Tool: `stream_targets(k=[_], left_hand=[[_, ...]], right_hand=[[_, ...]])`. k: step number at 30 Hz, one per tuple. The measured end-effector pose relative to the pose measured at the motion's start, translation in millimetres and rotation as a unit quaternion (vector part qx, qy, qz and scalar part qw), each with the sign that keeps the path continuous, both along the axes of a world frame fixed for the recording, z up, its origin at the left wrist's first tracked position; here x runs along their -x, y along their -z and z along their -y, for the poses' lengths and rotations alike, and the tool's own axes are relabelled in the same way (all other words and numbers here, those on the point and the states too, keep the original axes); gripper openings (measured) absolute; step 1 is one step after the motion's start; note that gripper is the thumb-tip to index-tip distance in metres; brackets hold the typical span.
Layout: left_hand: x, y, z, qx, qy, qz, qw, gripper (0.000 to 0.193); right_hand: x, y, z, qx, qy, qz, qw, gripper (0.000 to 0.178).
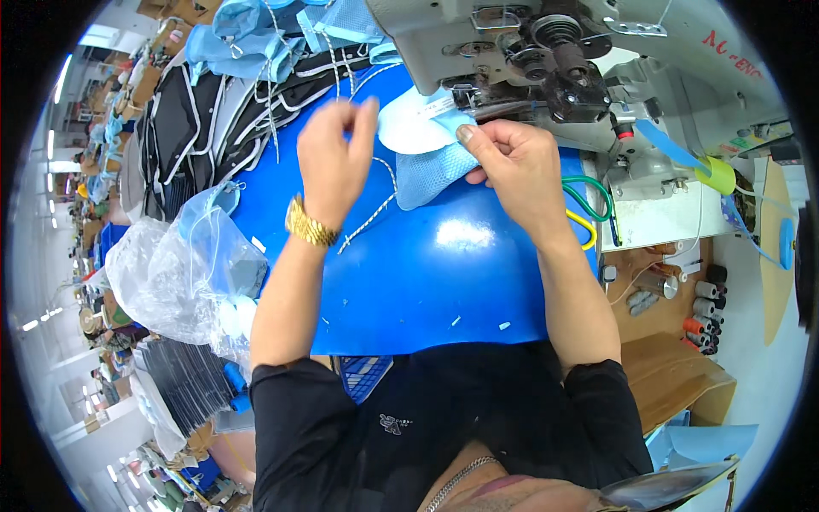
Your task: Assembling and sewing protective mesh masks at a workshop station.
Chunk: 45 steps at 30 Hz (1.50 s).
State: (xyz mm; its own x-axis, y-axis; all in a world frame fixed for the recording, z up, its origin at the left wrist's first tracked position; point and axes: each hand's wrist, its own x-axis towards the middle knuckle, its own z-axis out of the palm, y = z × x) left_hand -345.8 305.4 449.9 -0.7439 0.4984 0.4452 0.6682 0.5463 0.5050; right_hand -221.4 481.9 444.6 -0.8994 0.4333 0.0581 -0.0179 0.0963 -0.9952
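A light blue mesh pouch (431, 176) hangs at the sewing machine (546, 81), a white fabric piece (411, 128) lying over its upper part. Between thumb and fingers, my right hand (514, 162) pinches the pouch's right edge, just below the machine's needle area. My left hand (334, 154), slightly blurred, is raised left of the white piece. Its thumb stands apart from the curled fingers, with nothing visible in it; the fingertips are partly hidden. A speckled drawstring (368, 224) trails from the pouch onto the blue table (426, 294).
Black pieces with pale piping (192, 128) and more blue mesh pouches (243, 51) are heaped at the back left. A clear plastic bag (171, 277) sits at the left edge. Green-handled scissors (604, 198) lie right; thread spools (704, 307) stand on a lower shelf.
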Motion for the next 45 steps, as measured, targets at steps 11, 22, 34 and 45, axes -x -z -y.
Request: stream_targets(k=[11, 22, 34, 45], left_hand=[[-33.3, -26.3, -21.3, 0.12, 0.259, -0.229, 0.931, 0.03], [-76.3, -10.7, -14.8, 0.121, 0.312, -0.222, 0.916, 0.016], [-44.1, -40.8, -31.7, 0.157, 0.154, -0.256, 0.941, 0.035], [-22.6, -26.3, -29.1, 0.097, 0.249, -0.282, 0.922, 0.03]], right_hand=[[-3.4, 14.9, -5.3, -0.023, -0.031, 0.003, 0.999, 0.019], [-9.3, 18.9, 17.7, -0.155, 0.019, 0.02, 0.988, 0.023], [-27.5, 26.5, 6.2, 0.086, -0.084, 0.0, 0.993, 0.016], [-26.0, 21.4, 6.9, 0.14, -0.107, -0.023, 0.984, 0.023]])
